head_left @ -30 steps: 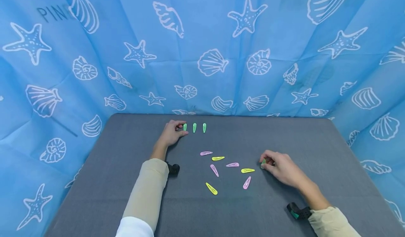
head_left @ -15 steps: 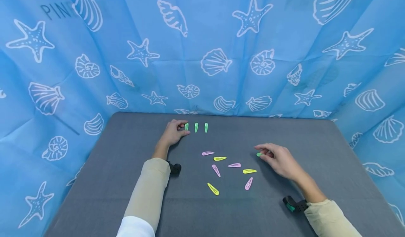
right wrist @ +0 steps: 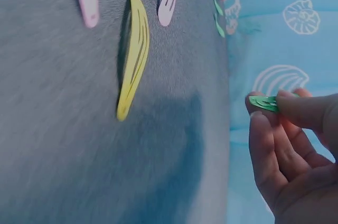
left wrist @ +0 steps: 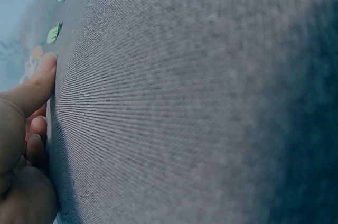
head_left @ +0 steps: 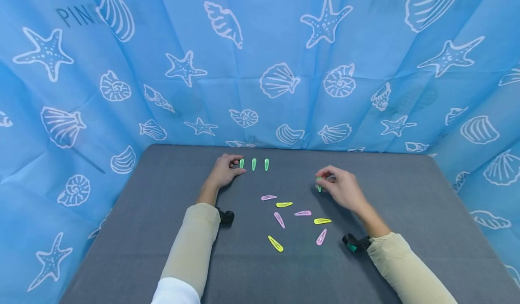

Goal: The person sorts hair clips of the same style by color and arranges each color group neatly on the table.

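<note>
Three green snap hair clips stand in a row at the back of the table. My left hand [head_left: 223, 170] is at the leftmost green hair clip [head_left: 241, 163], index finger at its far end and thumb at its near end. In the left wrist view the thumb [left wrist: 39, 84] hides that clip. Beside it lie the middle green clip [head_left: 253, 164] and the right green clip [head_left: 266, 164]. My right hand [head_left: 343, 189] pinches another green hair clip [right wrist: 263, 102] between thumb and fingers, raised above the table to the right of the row.
Pink hair clips [head_left: 303, 213] and yellow hair clips [head_left: 275, 244] lie scattered in the middle of the grey table [head_left: 260, 277], between the two arms. A blue curtain [head_left: 252, 92] with white shell prints hangs behind the table's back edge.
My right hand has moved away from me and to the left, carrying the green hair clip towards the row. The left hand has stayed at the leftmost clip.
</note>
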{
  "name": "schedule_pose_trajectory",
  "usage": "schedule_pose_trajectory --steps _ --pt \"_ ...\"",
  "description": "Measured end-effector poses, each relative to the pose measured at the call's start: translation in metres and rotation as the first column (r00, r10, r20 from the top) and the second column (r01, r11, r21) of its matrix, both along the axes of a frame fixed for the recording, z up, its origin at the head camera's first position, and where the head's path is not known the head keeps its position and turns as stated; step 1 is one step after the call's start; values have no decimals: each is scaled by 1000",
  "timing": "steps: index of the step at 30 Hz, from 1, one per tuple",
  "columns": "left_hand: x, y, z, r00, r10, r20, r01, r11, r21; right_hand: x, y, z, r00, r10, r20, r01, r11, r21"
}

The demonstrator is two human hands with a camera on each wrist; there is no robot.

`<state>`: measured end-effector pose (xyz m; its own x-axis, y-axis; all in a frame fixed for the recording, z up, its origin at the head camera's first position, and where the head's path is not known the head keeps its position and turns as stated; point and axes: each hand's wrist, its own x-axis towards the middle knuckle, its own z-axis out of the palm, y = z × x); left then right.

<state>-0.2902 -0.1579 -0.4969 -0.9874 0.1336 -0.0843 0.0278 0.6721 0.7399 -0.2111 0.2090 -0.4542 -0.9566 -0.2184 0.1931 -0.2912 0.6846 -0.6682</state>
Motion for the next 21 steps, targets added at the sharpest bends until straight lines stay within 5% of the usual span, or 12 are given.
schedule_pose_trajectory --steps 21 --pt "0 1 -1 1000 16 10 -16 1000 -16 -70 -68 -22 978 -48 203 68 993 -93"
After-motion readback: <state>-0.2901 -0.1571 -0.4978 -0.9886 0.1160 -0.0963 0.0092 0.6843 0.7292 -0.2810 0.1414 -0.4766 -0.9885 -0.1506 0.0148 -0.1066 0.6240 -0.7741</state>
